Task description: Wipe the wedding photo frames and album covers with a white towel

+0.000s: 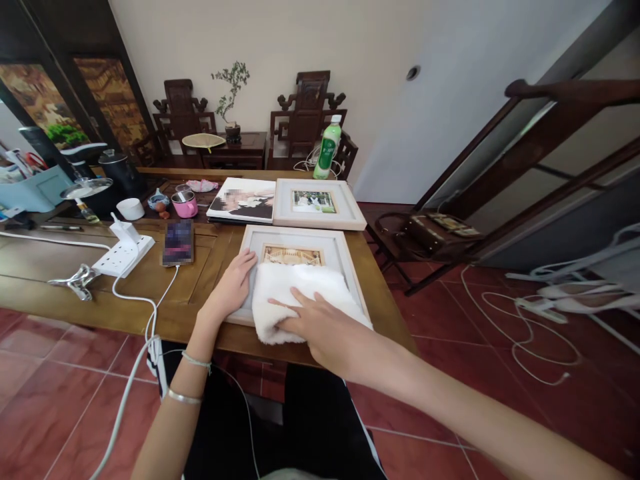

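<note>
Your left forearm rises steeply, and the left hand (pixel 235 283) lies flattened, fingers extended, on the left edge of the photo frame (pixel 331 250), which rests on the tabletop (pixel 384 297). Your right arm slants across, and the right hand (pixel 311 320) presses with spread fingers on the white cloth (pixel 280 280), covering the frame's lower part.

Table (pixel 213 267): brown wood, under the right fingers (pixel 304 300) and stretching to their left.
Floor (pixel 450 320): red tiles with pale joints, below the fingers.
Wall (pixel 375 73): pale, well beyond the fingers.
Carved chairs (pixel 310 103): two, dark wood, beyond the fingers, before the wall.
Side table (pixel 253 145): between those chairs.
Painted panels (pixel 113 100): dark-framed, far left beyond the fingers.
Light: soft sheen on tiles left of the fingers.
</note>
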Tool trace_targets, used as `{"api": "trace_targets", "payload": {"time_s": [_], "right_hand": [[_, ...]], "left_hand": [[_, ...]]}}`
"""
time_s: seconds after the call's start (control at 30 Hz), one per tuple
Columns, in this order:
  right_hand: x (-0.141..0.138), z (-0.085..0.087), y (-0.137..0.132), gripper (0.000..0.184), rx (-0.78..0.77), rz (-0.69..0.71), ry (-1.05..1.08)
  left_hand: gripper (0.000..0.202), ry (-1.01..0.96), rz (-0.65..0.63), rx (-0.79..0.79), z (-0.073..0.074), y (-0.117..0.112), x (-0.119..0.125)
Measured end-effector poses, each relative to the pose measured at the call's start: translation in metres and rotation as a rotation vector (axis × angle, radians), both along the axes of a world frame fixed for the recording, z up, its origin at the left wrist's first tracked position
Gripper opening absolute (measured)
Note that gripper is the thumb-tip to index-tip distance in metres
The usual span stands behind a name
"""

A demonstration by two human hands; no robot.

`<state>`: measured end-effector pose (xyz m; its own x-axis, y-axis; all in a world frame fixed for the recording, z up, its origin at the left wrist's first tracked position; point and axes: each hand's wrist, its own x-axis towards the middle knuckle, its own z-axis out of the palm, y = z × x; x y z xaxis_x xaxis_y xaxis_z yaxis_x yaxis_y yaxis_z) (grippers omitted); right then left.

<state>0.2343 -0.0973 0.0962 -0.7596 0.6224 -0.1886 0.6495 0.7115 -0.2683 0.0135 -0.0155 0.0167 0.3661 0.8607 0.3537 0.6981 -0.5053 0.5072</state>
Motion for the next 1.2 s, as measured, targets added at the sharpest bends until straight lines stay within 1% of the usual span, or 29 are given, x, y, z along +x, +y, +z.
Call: {"api": "trace_targets", "payload": {"time_s": [0.1,0.17,0.23,0.3,0.33,0.4,0.47,0.57,0.7,0.77,0.87,0.93,1.07,1.13,1.2], "right_hand": [[-0.001,-0.014,0.025,0.077,0.113,-0.065,-0.035],[-0.006,-0.024,0.051,0.072,0.221,-0.125,-0.06],[-0.014,-0.029,0.077,0.068,0.318,-0.198,-0.077],[-0.025,-0.03,0.098,0.064,0.385,-0.257,-0.083],[-0.032,-0.028,0.104,0.062,0.393,-0.265,-0.089],[-0.045,-0.024,0.108,0.06,0.385,-0.25,-0.097],[-0.054,-0.018,0.099,0.058,0.349,-0.218,-0.106],[-0.057,-0.012,0.067,0.055,0.26,-0.159,-0.144],[-0.044,-0.006,0.021,0.054,0.208,-0.027,-0.15],[-0.034,-0.003,0.009,0.055,0.169,-0.028,-0.172],[-0.012,0.001,0.005,0.062,0.097,-0.081,-0.194],[0.007,0.002,0.004,0.066,0.091,-0.136,-0.176],[0.05,-0.002,0.0,0.065,0.129,-0.263,-0.171],[0.065,-0.007,-0.003,0.063,0.163,-0.28,-0.164],[0.074,-0.013,-0.004,0.064,0.193,-0.273,-0.155]], "left_hand": [[0.043,0.006,-0.015,-0.001,-0.001,0.0,-0.001],[0.043,-0.008,-0.018,0.0,0.0,-0.001,-0.001],[0.044,-0.035,-0.01,-0.003,0.002,-0.003,0.0],[0.047,-0.069,0.004,0.005,0.005,-0.005,0.001],[0.048,-0.087,0.013,0.015,0.006,-0.006,0.002],[0.051,-0.121,0.037,0.03,0.009,-0.007,0.002],[0.053,-0.149,0.061,0.02,0.01,-0.008,0.003],[0.054,-0.176,0.069,-0.014,0.012,-0.009,0.003],[0.051,-0.174,0.074,-0.029,0.011,-0.008,0.005],[0.048,-0.117,0.062,-0.035,0.01,-0.007,0.006],[0.045,-0.035,0.029,-0.027,0.005,-0.004,0.005],[0.046,-0.035,0.013,-0.005,0.002,-0.002,0.003],[0.049,-0.053,-0.002,0.04,-0.003,0.001,0.002],[0.048,-0.043,0.016,0.058,-0.005,0.003,0.004],[0.048,-0.027,0.043,0.068,-0.007,0.004,0.005]]}}
